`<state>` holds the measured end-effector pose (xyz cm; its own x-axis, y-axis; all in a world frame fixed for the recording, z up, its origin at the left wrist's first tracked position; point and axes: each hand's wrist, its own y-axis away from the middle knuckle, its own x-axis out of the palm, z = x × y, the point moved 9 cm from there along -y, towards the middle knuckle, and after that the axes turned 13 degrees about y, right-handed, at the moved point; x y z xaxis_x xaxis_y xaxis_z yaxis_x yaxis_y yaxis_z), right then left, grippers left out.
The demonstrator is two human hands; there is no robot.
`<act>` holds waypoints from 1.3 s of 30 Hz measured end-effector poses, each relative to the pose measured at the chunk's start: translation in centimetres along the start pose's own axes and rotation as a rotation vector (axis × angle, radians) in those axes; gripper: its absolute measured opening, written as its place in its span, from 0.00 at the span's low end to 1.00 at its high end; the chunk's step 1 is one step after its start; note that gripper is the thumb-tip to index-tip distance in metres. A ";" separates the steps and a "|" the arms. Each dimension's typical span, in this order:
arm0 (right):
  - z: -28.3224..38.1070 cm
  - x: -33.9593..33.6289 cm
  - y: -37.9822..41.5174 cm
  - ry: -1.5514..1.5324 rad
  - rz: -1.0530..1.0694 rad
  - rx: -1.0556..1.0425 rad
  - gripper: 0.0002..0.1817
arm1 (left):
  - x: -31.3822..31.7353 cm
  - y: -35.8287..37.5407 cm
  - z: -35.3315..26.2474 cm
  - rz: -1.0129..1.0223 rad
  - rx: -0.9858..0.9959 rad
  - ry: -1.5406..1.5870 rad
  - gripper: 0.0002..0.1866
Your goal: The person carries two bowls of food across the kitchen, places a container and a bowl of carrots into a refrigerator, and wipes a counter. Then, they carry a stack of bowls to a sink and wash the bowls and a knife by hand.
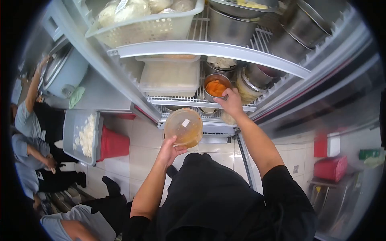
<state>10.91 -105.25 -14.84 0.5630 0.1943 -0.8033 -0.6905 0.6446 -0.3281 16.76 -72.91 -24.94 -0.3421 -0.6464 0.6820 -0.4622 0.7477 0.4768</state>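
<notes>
At the open fridge (120,82), the person's right hand (233,103) pinched the near right rim of a steel pot (208,97) between thumb and fingers, presumably because that edge was easiest to reach. The pot, with orange food (215,88) inside, was at the front of a wire shelf (177,102), right of a white box (169,78); I couldn't tell whether its base bore on the wires. The left hand (170,151) held a round tub (179,128) below, thumb at its edge, fingers curled underneath, likely to carry its weight.
</notes>
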 end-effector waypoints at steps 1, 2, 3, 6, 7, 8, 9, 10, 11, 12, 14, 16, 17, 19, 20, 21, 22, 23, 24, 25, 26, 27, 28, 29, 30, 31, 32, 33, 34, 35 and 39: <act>0.3 -0.1 -0.3 -0.035 -0.018 -0.029 0.23 | 0.3 0.2 0.2 -0.017 0.012 0.011 0.33; 0.5 -0.5 -0.7 -0.024 -0.048 -0.047 0.23 | 0.8 0.2 0.1 -0.018 0.036 -0.012 0.34; 0.8 -1.1 -1.0 -0.016 -0.073 -0.065 0.23 | 1.5 0.4 -0.1 -0.026 0.058 -0.032 0.35; 2.4 -3.3 -0.4 -0.003 0.021 -0.048 0.22 | 2.1 0.3 0.0 -0.066 0.052 -0.123 0.37; 3.3 -4.3 0.0 0.002 0.069 -0.030 0.21 | 2.2 0.0 0.0 -0.072 0.040 -0.165 0.37; 4.1 -5.4 0.6 -0.085 0.095 0.000 0.20 | 2.3 -0.4 0.1 -0.086 0.036 -0.200 0.38; 4.7 -6.6 1.3 -0.171 0.118 0.033 0.20 | 2.6 -0.8 0.2 -0.096 0.032 -0.236 0.39; 5.0 -7.4 2.0 -0.255 0.138 0.067 0.19 | 3.1 -1.3 0.2 -0.103 0.028 -0.273 0.39; 4.8 -8.0 2.7 -0.279 0.144 0.073 0.18 | 4.0 -1.5 -0.2 -0.111 0.045 -0.318 0.40; 4.3 -8.6 3.4 -0.303 0.149 0.078 0.18 | 4.5 -2.1 -0.3 -0.099 0.063 -0.324 0.41; 4.0 -10.2 4.4 -0.321 0.135 0.060 0.18 | 5.6 -3.4 -0.3 -0.071 0.094 -0.336 0.42; 4.1 -12.7 5.3 -0.302 0.090 0.017 0.18 | 7.7 -4.8 -0.9 -0.024 0.136 -0.333 0.45; 4.2 -13.8 5.7 -0.261 0.073 -0.019 0.19 | 8.9 -5.6 -1.2 0.004 0.156 -0.332 0.46; 4.2 -15.4 6.4 -0.220 0.060 -0.050 0.19 | 10.1 -7.5 -1.6 -0.092 0.198 -0.341 0.51; 4.1 -15.8 6.8 -0.211 0.066 -0.057 0.19 | 10.7 -8.5 -1.7 -0.140 0.219 -0.346 0.53; 3.9 -16.2 7.2 -0.203 0.072 -0.064 0.20 | 11.5 -9.3 -2.2 -0.174 0.280 -0.410 0.58; 3.7 -16.6 7.5 -0.195 0.078 -0.072 0.20 | 12.1 -10.6 -1.7 -0.165 0.252 -0.412 0.57; 3.6 -16.7 7.9 -0.179 0.078 -0.100 0.19 | 12.7 -11.8 -1.4 -0.158 0.225 -0.418 0.57; 2.9 -16.5 8.3 -0.222 0.084 -0.071 0.19 | 13.1 -12.3 -1.2 -0.143 0.202 -0.422 0.56; 2.3 -16.2 8.8 -0.263 0.088 -0.041 0.19 | 13.6 -12.9 -1.0 -0.129 0.180 -0.427 0.56; 1.6 -15.9 9.1 -0.306 0.089 -0.012 0.19 | 14.1 -13.3 -0.8 -0.106 0.165 -0.429 0.55; 0.9 -15.5 9.4 -0.355 0.098 0.026 0.18 | 14.9 -13.2 -0.9 -0.082 0.148 -0.434 0.54; 1.1 -15.5 9.6 -0.335 0.092 0.019 0.19 | 15.3 -12.6 -1.0 -0.065 0.162 -0.430 0.53; 1.3 -15.5 9.7 -0.318 0.087 0.011 0.19 | 15.4 -11.7 -1.3 -0.051 0.176 -0.428 0.53; 1.5 -15.4 9.8 -0.303 0.080 0.004 0.19 | 15.4 -11.1 -1.8 -0.036 0.191 -0.428 0.52; 1.6 -15.6 9.8 -0.277 0.069 -0.003 0.19 | 14.6 -11.1 -2.1 -0.089 0.214 -0.339 0.52; 1.8 -15.7 9.8 -0.285 0.075 0.002 0.18 | 13.9 -11.1 -2.2 -0.141 0.237 -0.248 0.53; 2.1 -16.0 9.7 -0.291 0.083 0.006 0.17 | 13.3 -11.2 -2.0 -0.192 0.258 -0.154 0.53; 2.2 -16.2 9.7 -0.294 0.092 0.007 0.16 | 13.1 -11.6 -2.0 -0.228 0.304 -0.202 0.54; 2.0 -16.1 9.9 -0.299 0.100 0.013 0.17 | 12.8 -12.3 -2.0 -0.263 0.354 -0.250 0.55; 0.6 -15.2 10.2 -0.297 0.131 0.050 0.18 | 15.2 -12.4 -1.8 -0.257 0.503 -0.635 0.56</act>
<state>-4.46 -101.21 -5.70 0.5838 0.4800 -0.6548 -0.7469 0.6338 -0.2013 18.80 -91.74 -19.49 -0.5018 -0.8618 0.0740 -0.8456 0.5067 0.1681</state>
